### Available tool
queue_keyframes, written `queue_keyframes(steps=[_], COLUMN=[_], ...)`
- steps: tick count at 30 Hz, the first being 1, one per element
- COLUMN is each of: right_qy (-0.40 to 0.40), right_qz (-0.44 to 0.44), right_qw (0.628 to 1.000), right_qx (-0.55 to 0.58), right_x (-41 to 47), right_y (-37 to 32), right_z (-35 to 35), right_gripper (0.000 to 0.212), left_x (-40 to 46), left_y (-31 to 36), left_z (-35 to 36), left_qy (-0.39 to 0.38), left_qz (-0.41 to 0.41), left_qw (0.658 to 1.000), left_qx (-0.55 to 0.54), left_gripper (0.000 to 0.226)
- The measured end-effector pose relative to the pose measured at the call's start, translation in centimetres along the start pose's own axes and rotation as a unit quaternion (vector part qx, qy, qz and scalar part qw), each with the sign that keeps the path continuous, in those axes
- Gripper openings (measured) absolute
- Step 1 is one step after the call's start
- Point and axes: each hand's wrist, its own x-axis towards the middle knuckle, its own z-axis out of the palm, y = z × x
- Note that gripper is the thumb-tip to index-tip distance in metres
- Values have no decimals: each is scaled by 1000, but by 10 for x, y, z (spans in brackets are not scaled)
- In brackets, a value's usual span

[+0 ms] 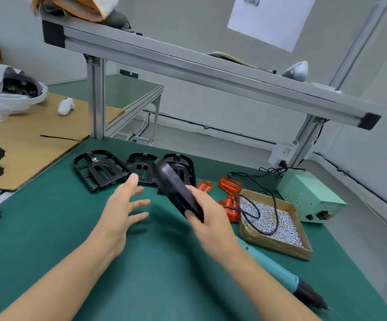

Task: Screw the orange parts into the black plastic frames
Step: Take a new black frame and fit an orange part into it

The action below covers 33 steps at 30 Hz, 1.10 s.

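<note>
Right hand (207,218): fingers curled round a black plastic frame (176,189), held tilted above green mat (72,228). Left hand (124,205): fingers spread, holding nothing. Beyond: three more black frames (102,169) on mat; orange parts (229,185) beside screw box (303,249); teal screwdriver (278,272) under right forearm.

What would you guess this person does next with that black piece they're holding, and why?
Probably pass it into the left hand, which is open and reaching toward it. The right hand grips the black frame in the air, while the blue screwdriver lies unused on the mat by that arm, so the right hand likely needs freeing.
</note>
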Motion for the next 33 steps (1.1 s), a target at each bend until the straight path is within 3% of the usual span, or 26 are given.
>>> queue_keyframes(steps=[4,8,10,14,17,20,23,27,33], right_qy=[-55,-62,-93,-159,-171,-97,-31,-50,-267], right_qz=[-158,-212,-209,-175,-141,-83,13,129,194], right_qw=[955,917,912,913,940,969,975,945,847], right_qx=[-246,-333,-342,-331,-261,-213,-222,-298,-418], right_x=[-25,-41,-48,-53,-48,-28,4,52,84], right_y=[4,8,11,14,14,22,41,73,111], right_z=[9,15,14,4,-7,-26,-52,-83,-82], right_gripper=[65,54,43,54,51,38,30,35,49], left_x=[8,14,11,10,8,5,2,1,-3], left_y=[2,-15,-21,-23,-23,-24,-27,-29,-31], left_z=[0,-4,-5,-6,-7,-9,-11,-11,-8], left_qy=[-7,-23,-46,-57,-76,-87,-113,-131,-124], left_qz=[-24,-17,-21,-7,10,29,33,42,57], left_qw=[997,966,958,949,944,939,930,924,925], left_qx=[76,258,283,311,321,330,348,357,355], left_gripper=[42,33,25,26,28,28,35,38,39])
